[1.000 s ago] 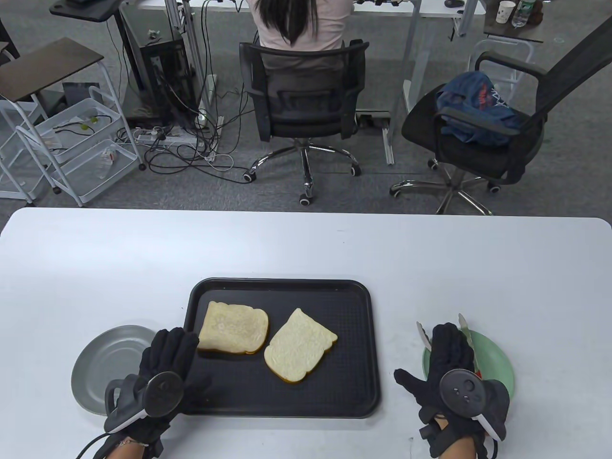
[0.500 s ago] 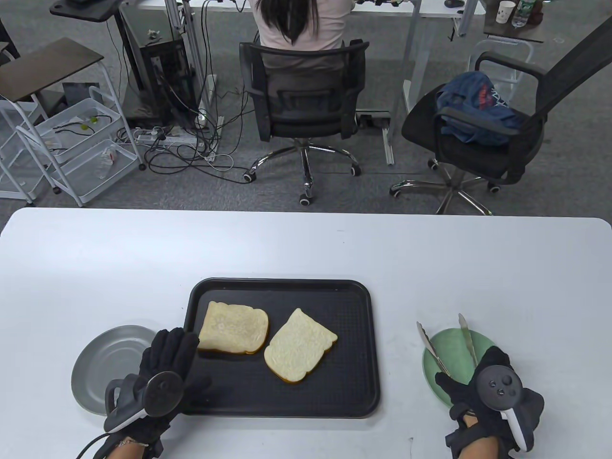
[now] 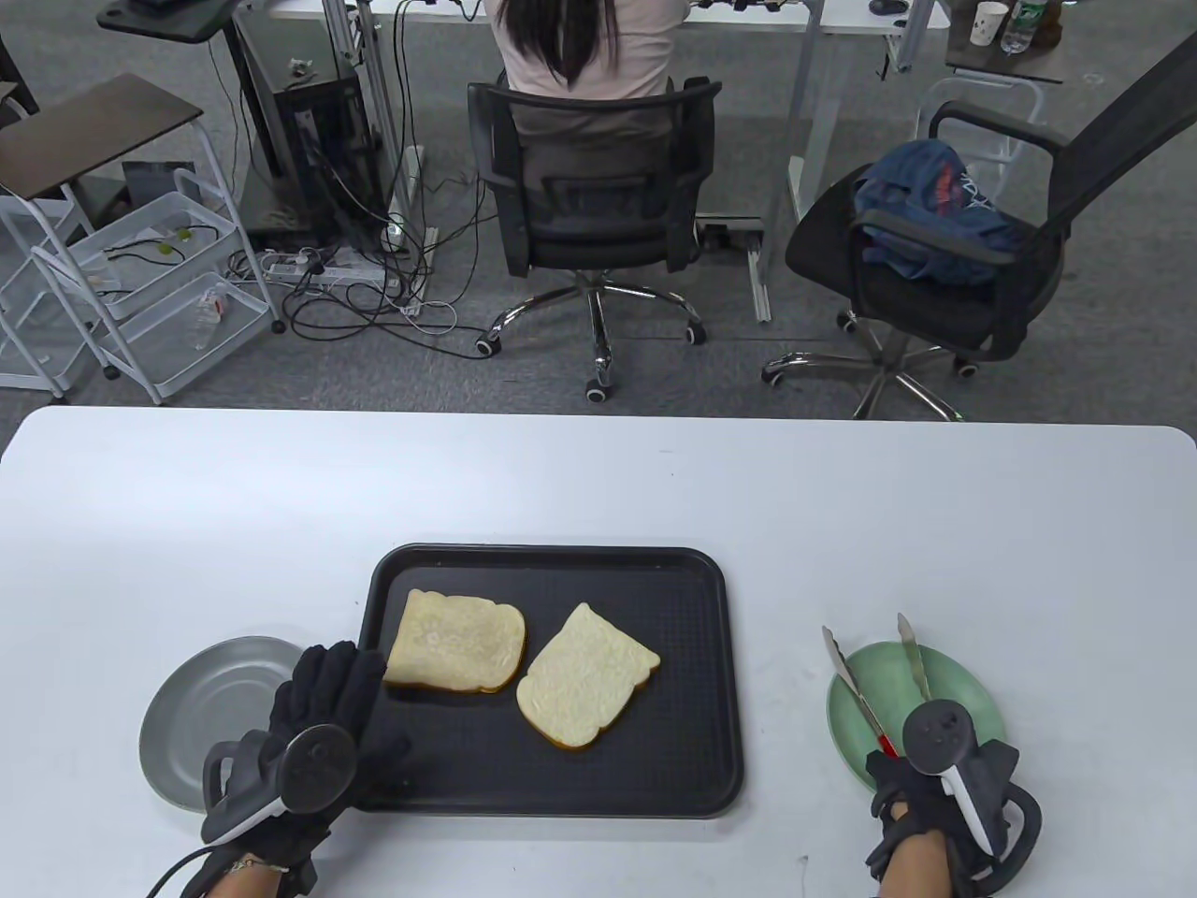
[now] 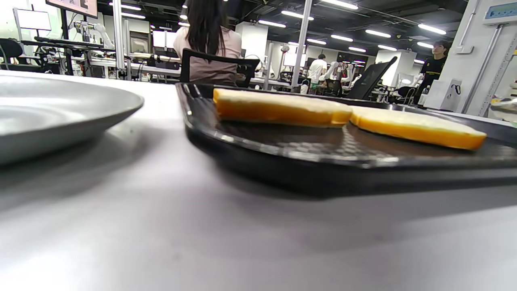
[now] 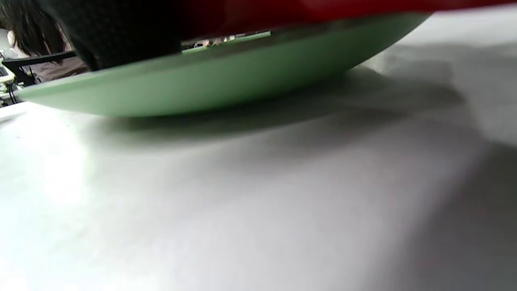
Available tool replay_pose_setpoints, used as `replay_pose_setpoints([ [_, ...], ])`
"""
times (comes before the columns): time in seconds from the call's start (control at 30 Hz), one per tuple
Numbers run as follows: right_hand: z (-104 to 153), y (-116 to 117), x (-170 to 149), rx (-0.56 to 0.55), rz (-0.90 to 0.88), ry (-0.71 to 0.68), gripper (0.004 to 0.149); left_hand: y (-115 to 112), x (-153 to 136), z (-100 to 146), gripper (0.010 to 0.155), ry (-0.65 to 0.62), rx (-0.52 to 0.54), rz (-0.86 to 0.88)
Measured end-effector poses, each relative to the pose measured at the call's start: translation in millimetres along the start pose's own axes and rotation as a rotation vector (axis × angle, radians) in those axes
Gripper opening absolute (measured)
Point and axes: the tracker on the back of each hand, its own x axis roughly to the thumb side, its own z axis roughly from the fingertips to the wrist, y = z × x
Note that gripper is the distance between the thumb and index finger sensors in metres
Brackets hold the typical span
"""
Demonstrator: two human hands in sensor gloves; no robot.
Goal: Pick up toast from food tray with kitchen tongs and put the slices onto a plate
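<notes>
Two toast slices lie flat on the black food tray: one on the left, one at the middle. In the left wrist view both slices show edge-on on the tray. My left hand rests with straight fingers on the tray's left rim, close to the left slice. Metal tongs with red handles lie spread across the green plate. My right hand curls round their handle end at the plate's near edge. The right wrist view shows the red handle above the green plate.
A grey metal plate sits left of the tray, partly under my left wrist, and fills the left of the left wrist view. Bare white table surrounds these things. Office chairs and a seated person are beyond the far edge.
My right hand has drawn back from over the green plate to its near edge and closed round the tongs' handle; the left tong arm has shifted slightly. The left hand has stayed put.
</notes>
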Motion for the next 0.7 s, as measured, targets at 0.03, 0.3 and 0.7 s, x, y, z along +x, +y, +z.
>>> replay_pose_setpoints([
  [0.03, -0.1, -0.2, -0.2, -0.012, 0.003, -0.001, 0.099, 0.0, -0.2, 0.0, 0.090, 0.001, 0.000, 0.001],
  [0.3, 10.5, -18.9, 17.5, -0.139, -0.045, -0.094, 0.097, 0.1, -0.8, -0.2, 0.090, 0.003, -0.002, 0.003],
  [0.7, 52.4, -42.9, 90.5, -0.264, 0.017, -0.434, 0.099, 0.4, -2.3, -0.4, 0.090, 0.001, 0.006, 0.013],
])
